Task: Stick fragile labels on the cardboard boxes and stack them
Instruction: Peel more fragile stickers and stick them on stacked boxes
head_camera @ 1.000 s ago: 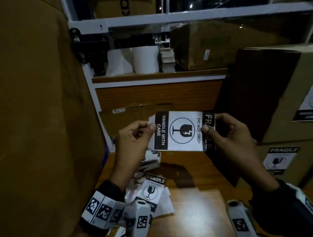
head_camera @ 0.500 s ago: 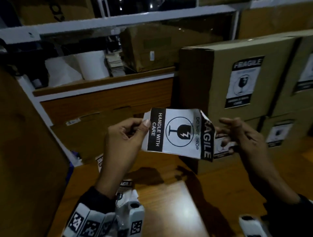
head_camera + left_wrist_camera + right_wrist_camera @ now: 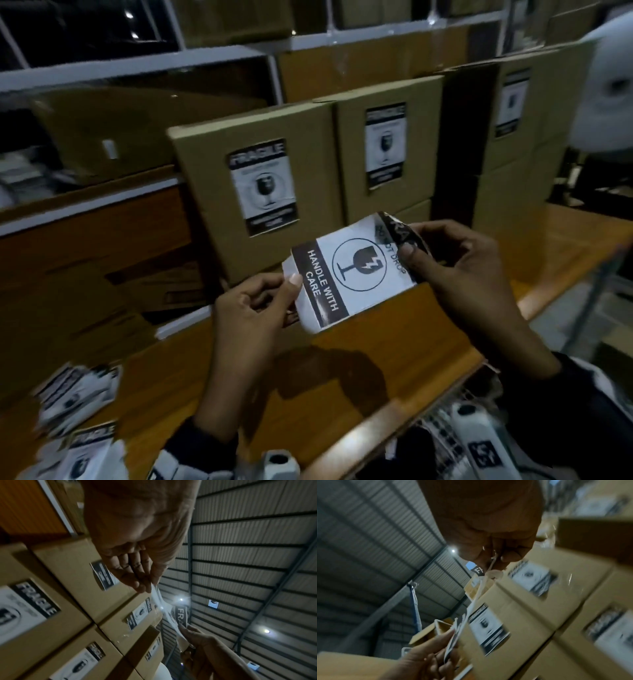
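Matt brown cardboard boxes [image 3: 260,192] at frame centre, smooth printed paper label [image 3: 346,274] with a glossy peeling backing, polished orange-brown wooden table [image 3: 359,346] below, ribbed corrugated metal roof [image 3: 248,547] right of the left wrist view

Three labelled cardboard boxes [image 3: 260,185] are counted upright in the head view, from 10 to 1 o'clock. One fragile label [image 3: 346,277] is held up by two hands. Loose labels [image 3: 78,387] at 8 o'clock cannot be counted.
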Motion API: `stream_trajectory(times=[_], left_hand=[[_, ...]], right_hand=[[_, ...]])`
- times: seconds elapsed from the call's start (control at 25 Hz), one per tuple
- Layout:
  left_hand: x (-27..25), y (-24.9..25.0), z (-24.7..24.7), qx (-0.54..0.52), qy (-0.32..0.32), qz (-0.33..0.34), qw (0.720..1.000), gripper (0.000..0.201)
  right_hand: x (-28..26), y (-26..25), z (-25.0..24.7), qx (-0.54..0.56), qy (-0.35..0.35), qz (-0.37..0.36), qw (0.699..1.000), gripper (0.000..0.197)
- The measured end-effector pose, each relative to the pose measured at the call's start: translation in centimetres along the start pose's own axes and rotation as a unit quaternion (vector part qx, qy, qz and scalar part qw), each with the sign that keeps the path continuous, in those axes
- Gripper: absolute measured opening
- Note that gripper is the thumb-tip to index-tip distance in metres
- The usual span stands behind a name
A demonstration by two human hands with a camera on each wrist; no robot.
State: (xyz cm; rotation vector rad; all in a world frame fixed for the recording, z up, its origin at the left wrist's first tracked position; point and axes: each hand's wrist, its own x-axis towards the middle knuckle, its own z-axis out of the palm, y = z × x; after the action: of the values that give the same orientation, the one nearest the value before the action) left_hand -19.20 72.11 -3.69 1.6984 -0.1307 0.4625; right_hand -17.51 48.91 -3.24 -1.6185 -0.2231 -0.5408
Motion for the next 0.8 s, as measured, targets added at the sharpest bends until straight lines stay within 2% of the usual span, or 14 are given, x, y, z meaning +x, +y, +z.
stream_trajectory(times=[0.12,0.2,0.28,0.36,0.4,0.44,0.48,0.56,0.6,0.72,0.8], left_hand=[[0.0,0.3,6.2,-0.014,-0.045,-0.009,0.999,0.009],[0.5,0.5,9.7,0.025,-0.062,0.016,0.998,0.022],[1.3,1.5,13.1,0.139,-0.080,0.106,0.981,0.051],[2.7,2.7,16.6,0.220,-0.130,0.252,0.933,0.072],[3.5,3.2,18.5,0.243,-0.158,0.309,0.906,0.072],[4.4,3.4,20.5,0.252,-0.178,0.347,0.885,0.063],[5.3,3.6,22.0,0.243,-0.184,0.372,0.877,0.048],[7.3,3.3,24.7,0.189,-0.173,0.392,0.883,0.025],[8.3,2.9,26.0,0.163,-0.168,0.384,0.893,0.024],[11.2,2.1,28.8,0.089,-0.160,0.306,0.934,0.024],[13.3,1.8,30.3,0.054,-0.150,0.263,0.951,0.023]], right_hand=[[1.8,0.7,-6.9,-0.090,0.023,-0.037,0.995,0.018],[2.5,0.6,-10.5,-0.144,0.023,-0.068,0.987,0.025],[3.3,0.6,-13.5,-0.223,-0.001,-0.107,0.969,0.040],[4.2,0.9,-15.8,-0.265,-0.045,-0.111,0.957,0.057],[4.8,1.2,-16.8,-0.272,-0.064,-0.101,0.955,0.064],[5.5,1.5,-17.8,-0.273,-0.078,-0.091,0.954,0.067],[6.1,1.7,-18.5,-0.272,-0.089,-0.082,0.955,0.068],[7.7,2.4,-20.2,-0.256,-0.105,-0.060,0.959,0.068],[8.6,3.0,-21.0,-0.225,-0.119,-0.037,0.966,0.069],[12.0,5.0,-22.2,-0.038,-0.125,0.051,0.990,0.064],[14.6,6.1,-22.3,-0.009,-0.118,0.040,0.992,0.053]])
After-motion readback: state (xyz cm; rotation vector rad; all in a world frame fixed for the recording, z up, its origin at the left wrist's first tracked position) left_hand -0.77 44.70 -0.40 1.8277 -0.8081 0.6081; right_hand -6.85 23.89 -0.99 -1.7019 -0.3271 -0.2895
